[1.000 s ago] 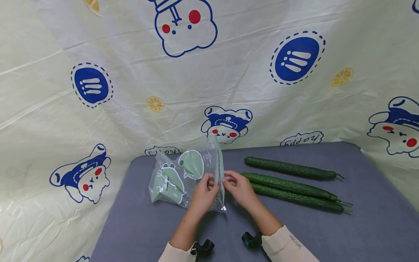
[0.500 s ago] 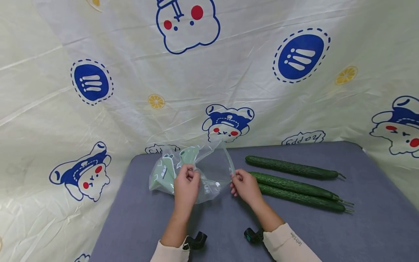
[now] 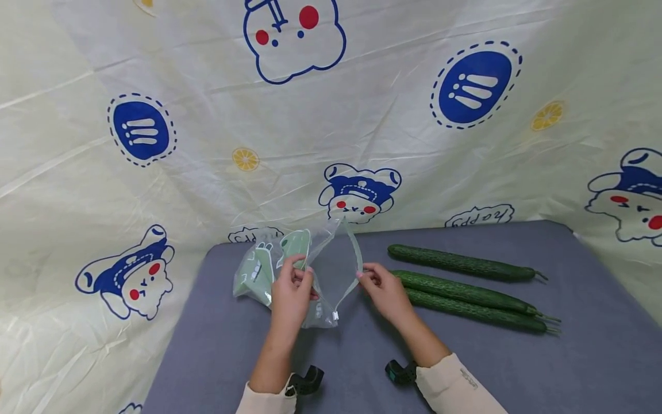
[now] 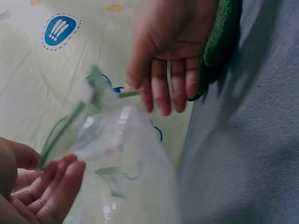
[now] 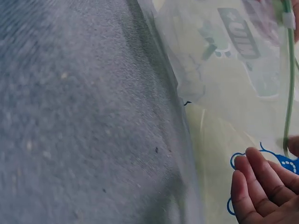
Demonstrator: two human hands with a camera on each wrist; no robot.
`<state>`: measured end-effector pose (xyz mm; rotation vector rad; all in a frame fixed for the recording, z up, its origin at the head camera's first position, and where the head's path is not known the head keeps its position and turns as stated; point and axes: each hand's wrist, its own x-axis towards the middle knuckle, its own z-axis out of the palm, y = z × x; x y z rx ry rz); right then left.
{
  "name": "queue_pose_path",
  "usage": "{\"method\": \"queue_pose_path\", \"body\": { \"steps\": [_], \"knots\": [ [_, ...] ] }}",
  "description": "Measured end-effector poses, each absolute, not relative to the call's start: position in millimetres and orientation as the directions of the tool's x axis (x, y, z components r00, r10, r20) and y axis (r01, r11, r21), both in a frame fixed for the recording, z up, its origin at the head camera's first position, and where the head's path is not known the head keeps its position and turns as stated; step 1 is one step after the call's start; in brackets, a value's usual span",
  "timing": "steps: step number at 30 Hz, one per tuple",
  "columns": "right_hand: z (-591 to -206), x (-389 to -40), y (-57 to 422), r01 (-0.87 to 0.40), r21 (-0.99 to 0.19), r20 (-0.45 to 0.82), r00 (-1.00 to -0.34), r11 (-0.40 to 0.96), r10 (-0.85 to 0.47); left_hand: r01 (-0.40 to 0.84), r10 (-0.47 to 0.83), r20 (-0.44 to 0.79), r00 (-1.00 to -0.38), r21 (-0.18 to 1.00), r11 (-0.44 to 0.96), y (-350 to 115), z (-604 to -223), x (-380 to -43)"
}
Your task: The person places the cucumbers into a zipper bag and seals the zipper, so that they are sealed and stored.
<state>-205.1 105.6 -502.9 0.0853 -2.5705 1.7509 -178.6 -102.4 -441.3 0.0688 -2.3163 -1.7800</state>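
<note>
A clear zip bag [image 3: 322, 310] with green cartoon prints lies at the table's middle left, its mouth spread wide toward the right. My left hand [image 3: 292, 292] pinches the near-left lip of the mouth between thumb and fingers. Opposite it, my right hand [image 3: 384, 290] pinches the right lip by its green zip strip. A small white slider [image 3: 335, 315] sits at the front corner of the mouth. In the left wrist view the bag's film [image 4: 126, 154] is blurred between both hands. The right wrist view shows the green zip strip [image 5: 290, 84] running down to the right thumb.
Three long cucumbers lie on the right: one farther back [image 3: 460, 263], and two side by side, the upper [image 3: 468, 294] and the lower [image 3: 476, 311]. A grey cloth covers the table [image 3: 217, 356]. A printed curtain [image 3: 289, 126] hangs behind the table's back edge.
The hands moved apart, left hand going left and right hand slightly right, and the bag's mouth spread from nearly closed to wide. Lately the slider corner dropped toward me. The cucumbers stayed put.
</note>
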Motion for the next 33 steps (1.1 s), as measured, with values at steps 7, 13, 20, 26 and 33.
{"method": "queue_pose_path", "body": {
  "steps": [7, 13, 20, 26, 33],
  "knots": [
    [-493, -198, 122, -0.116, -0.913, 0.102, -0.993, 0.392, -0.056, 0.060, -0.181, 0.079, -0.980, 0.992, 0.111, -103, -451, -182],
    [-484, -191, 147, -0.159, -0.862, 0.150, -0.987, 0.481, -0.057, 0.014, -0.189, 0.031, -0.981, 0.996, 0.091, -108, -455, -184],
    [-478, -182, 188, -0.175, -0.775, 0.171, -0.983, 0.608, -0.065, -0.011, -0.228, 0.012, -0.974, 0.995, 0.097, -119, -453, -181],
    [-474, -177, 230, -0.148, -0.729, 0.108, -0.989, 0.668, -0.101, -0.047, -0.242, -0.017, -0.970, 0.992, 0.120, -130, -446, -179],
    [-477, -163, 277, -0.128, -0.648, 0.071, -0.992, 0.751, -0.109, -0.059, -0.270, -0.023, -0.963, 0.990, 0.126, -144, -440, -175]
  ]
}}
